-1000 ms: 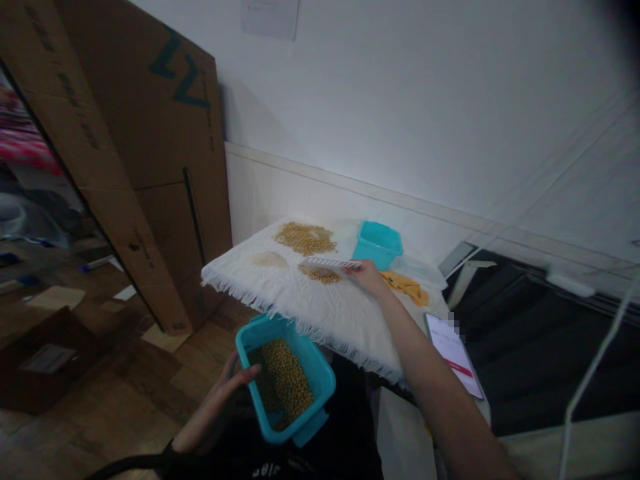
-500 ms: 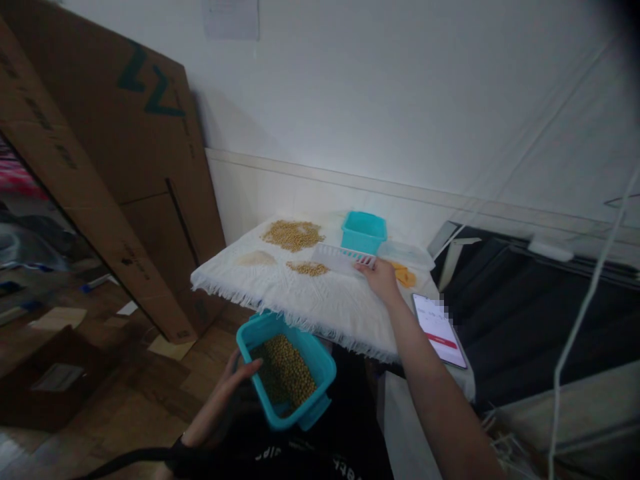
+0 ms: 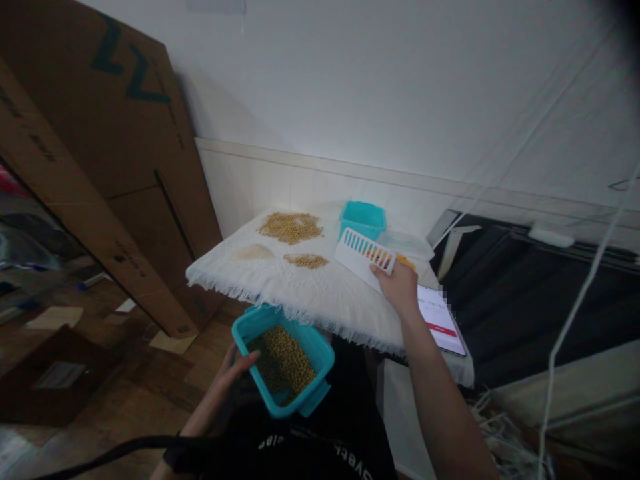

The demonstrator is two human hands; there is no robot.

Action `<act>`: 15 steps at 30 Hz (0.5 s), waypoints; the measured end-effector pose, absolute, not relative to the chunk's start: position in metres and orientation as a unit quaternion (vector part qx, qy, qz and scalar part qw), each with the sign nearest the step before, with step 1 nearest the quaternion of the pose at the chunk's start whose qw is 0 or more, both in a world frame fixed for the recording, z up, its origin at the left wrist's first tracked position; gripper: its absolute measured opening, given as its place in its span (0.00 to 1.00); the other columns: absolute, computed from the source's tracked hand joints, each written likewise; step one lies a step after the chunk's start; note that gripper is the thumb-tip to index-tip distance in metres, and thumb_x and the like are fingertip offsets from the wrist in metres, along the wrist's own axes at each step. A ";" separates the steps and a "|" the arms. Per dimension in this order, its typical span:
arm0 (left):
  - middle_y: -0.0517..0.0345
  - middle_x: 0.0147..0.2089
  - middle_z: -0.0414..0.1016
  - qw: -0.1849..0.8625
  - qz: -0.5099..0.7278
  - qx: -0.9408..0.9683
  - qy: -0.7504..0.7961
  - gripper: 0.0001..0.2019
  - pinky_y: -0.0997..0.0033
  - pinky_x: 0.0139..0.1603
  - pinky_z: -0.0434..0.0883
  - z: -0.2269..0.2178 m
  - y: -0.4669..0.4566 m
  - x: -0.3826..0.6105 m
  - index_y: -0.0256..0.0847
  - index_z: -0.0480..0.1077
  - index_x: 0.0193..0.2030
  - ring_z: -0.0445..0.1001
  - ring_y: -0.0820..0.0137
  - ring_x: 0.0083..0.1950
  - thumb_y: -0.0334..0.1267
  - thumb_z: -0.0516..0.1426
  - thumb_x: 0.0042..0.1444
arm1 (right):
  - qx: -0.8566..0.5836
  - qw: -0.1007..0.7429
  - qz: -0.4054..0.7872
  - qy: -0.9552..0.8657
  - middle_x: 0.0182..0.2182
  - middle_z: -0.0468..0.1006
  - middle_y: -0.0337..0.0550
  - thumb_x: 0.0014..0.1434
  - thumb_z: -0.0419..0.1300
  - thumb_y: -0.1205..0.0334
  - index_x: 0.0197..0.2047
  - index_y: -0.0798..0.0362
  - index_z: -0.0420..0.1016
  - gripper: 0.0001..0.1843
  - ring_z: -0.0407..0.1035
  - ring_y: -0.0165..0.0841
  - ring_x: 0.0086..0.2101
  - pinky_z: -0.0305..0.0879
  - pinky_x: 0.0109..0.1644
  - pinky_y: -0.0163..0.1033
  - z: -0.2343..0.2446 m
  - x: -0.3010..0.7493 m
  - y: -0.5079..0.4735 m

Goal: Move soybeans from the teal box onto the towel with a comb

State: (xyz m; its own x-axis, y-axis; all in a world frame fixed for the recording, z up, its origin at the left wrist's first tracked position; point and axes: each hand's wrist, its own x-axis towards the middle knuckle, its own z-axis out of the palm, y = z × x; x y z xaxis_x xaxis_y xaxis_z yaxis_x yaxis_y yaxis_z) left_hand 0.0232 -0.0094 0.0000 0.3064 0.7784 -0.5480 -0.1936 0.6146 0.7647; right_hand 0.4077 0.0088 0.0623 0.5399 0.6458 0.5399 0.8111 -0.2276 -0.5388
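My left hand [image 3: 231, 373] grips the left side of a teal plastic box [image 3: 313, 341], thumb over the rim. The box is tilted below the table's front edge and holds yellow soybeans [image 3: 291, 360] beside smaller dark green beans or grains [image 3: 269, 367]. Above the cloth, my right hand [image 3: 401, 285] is closed on the right end of a white slotted plastic scraper [image 3: 354, 265]. To the scraper's left lie a small soybean pile [image 3: 306, 261], a larger soybean pile [image 3: 289, 229] and a pale pile of fine grains [image 3: 253, 252].
A second teal box [image 3: 361, 215] stands at the back of the white cloth [image 3: 280, 287], next to a clear lid [image 3: 410, 245]. Something orange [image 3: 406, 260] lies behind my right hand. A phone [image 3: 441, 321] rests at the right edge. Tall cardboard [image 3: 130, 133] leans at left.
My right hand has drawn the scraper to the right and turned it, so its slotted side now shows more. The left hand still holds the box. The view has shifted slightly.
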 end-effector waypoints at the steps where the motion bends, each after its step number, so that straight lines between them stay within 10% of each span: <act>1: 0.44 0.61 0.72 0.752 0.325 0.298 0.491 0.46 0.48 0.46 0.78 0.000 -0.009 0.022 0.58 0.51 0.70 0.80 0.50 0.49 0.48 0.68 0.47 | -0.774 0.408 -0.095 -0.474 0.35 0.83 0.52 0.56 0.61 0.53 0.39 0.55 0.82 0.15 0.76 0.44 0.37 0.68 0.41 0.43 0.060 0.404 0.008; 15: 0.43 0.64 0.71 0.761 0.335 0.288 0.475 0.48 0.46 0.49 0.76 -0.003 -0.004 0.012 0.58 0.47 0.72 0.79 0.48 0.52 0.46 0.68 0.48 | -0.704 0.501 0.091 -0.496 0.37 0.84 0.50 0.47 0.68 0.53 0.39 0.58 0.82 0.19 0.77 0.44 0.37 0.71 0.42 0.46 0.058 0.431 0.037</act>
